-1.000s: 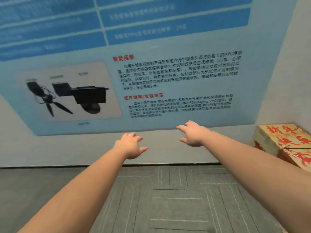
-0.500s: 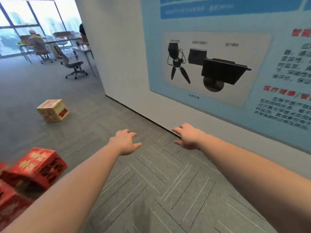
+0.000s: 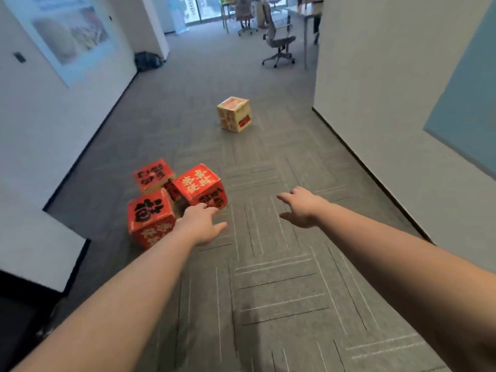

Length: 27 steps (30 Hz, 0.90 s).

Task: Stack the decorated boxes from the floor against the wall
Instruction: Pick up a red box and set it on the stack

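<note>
Both arms stretched forward, nothing held. Left hand (image 3: 200,224) over red boxes (image 3: 200,187) clustered on carpet, fingers loosely spread, likely readying grab. Right hand (image 3: 302,208) spread too, beside. Cream box (image 3: 234,114) lay well apart, farther down corridor.

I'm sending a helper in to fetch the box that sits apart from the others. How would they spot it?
Look down the grey carpeted corridor toward the office chair. Past the cluster of three red boxes by the left hand, one cream-coloured box stands alone mid-floor. It is pale with red decoration, not red all over.
</note>
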Motion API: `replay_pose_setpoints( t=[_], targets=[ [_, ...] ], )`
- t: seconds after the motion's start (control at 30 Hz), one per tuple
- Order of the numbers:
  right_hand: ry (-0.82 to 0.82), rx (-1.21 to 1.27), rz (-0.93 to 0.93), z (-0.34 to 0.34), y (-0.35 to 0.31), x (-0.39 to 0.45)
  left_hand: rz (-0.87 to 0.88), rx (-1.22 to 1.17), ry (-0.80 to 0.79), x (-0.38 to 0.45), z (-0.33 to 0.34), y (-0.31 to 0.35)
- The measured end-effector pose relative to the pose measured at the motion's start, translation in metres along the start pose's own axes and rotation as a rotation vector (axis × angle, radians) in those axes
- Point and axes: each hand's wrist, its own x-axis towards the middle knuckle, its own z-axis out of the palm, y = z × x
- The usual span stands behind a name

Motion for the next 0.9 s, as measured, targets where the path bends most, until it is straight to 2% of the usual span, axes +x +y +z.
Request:
replay_pose_setpoints(
  t=[0.2, 0.47, 0.67, 0.9],
  targets=[
    [-0.05, -0.057, -0.153, -0.018, -0.062, 0.139, -0.177, -0.069, -0.028, 0.077, -0.012, -0.086],
    [-0.101, -0.101, -0.15, -0.05, -0.12, 0.321, -0.203, -0.122, -0.047, 0.246, -0.041, -0.188],
    [-0.14, -0.082, -0.113, -0.072, -0.137, 0.44, -0.208, -0.152, -0.094, 0.365, -0.059, -0.235],
    [-0.22, -0.104, -0.125, -0.074, -0.126, 0.612, -0.229, -0.206, -0.179, 0.511, -0.062, -0.268]
  ],
)
